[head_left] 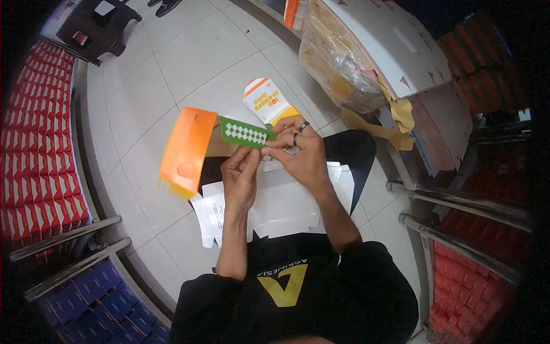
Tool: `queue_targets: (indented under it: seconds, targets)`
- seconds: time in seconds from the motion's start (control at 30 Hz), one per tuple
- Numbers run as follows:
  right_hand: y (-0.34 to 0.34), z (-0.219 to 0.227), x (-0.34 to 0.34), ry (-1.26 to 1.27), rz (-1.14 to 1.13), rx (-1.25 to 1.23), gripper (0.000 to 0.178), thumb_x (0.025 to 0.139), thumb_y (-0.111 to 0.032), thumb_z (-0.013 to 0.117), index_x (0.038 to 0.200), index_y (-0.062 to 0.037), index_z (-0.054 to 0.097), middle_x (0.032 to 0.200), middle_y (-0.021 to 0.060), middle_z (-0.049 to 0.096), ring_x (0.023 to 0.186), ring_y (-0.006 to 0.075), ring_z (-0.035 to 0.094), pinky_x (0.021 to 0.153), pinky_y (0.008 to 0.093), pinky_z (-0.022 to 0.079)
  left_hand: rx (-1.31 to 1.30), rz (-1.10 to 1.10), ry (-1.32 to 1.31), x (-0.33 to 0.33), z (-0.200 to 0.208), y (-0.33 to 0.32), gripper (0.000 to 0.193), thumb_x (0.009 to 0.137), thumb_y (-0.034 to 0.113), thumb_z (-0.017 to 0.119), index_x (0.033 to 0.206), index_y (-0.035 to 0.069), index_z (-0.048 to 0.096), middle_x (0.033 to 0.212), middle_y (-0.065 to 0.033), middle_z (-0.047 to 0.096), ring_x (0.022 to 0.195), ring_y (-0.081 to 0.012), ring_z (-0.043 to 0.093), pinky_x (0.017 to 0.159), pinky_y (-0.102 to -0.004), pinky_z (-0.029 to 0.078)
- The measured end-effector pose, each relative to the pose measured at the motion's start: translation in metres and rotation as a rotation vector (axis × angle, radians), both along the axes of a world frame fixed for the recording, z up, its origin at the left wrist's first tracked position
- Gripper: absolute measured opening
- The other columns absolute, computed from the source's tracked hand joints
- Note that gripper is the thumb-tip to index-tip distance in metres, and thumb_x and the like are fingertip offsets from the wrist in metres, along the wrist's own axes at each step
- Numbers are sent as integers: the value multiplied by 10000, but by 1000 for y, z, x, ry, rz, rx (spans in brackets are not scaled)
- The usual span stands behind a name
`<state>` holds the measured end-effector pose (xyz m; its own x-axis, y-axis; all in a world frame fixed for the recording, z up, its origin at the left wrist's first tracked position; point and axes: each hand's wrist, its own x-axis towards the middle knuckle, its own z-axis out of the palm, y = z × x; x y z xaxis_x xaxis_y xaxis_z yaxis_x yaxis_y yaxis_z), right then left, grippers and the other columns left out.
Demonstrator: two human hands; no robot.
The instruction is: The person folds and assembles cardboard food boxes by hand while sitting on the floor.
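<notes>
A partly folded cardboard box [186, 150] with an orange side is held up over my lap. Its green panel [243, 132] carries a white diamond pattern, and a white and yellow flap [265, 102] sticks up at the far side. My left hand [240, 175] pinches the lower edge of the green panel between thumb and fingers. At that panel's right end, my right hand [301, 152], with two dark rings, grips the card where it meets the yellow flap. The fingers hide the joint between them. Flat white carton blanks [286, 200] lie across my lap beneath both hands.
Red and white boxes [37, 137] are stacked at left, blue boxes [103, 304] lower left, red packs [464, 286] lower right. Metal rails [69, 238] edge the racks. A plastic-wrapped bundle [338, 63] and large white card sheets [389, 43] stand upper right. A dark stool [94, 31] is far left.
</notes>
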<state>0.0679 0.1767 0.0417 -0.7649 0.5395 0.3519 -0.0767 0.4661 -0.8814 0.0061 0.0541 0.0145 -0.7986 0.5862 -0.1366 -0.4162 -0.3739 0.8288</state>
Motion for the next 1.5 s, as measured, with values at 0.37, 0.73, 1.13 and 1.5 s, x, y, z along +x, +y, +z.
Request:
queue_targets:
  seconds: [0.37,0.73,1.13,1.5]
  targets:
    - [-19,-15,6,142,-42,245,221,673,3,690,889,-1,642,1088,143,570,772,198,592,715,321,491,55,53,-43,0,-6,2,200,846,-24,552,1040,-60,585,1033,-106,596,932,-126,558,834,-237,438]
    - [-29,-23,5,186,-78,300,228,660,60,664,880,32,613,1112,197,547,817,247,585,735,360,484,-37,91,22,3,-6,0,191,818,-63,561,1006,-82,587,979,-124,622,888,-128,581,810,-232,442]
    - [-37,-22,-5,160,-190,238,146,694,70,647,832,25,627,1071,172,585,758,204,597,671,293,496,41,72,14,2,3,0,189,852,9,545,1025,-59,583,1005,-90,605,864,-112,561,796,-223,433]
    - [-35,-29,1,55,-124,82,522,653,37,675,1139,-35,498,1139,118,552,901,273,583,817,363,459,-137,163,80,-2,-6,3,338,793,-19,623,1106,-59,503,1043,-127,593,916,-141,585,782,-234,455]
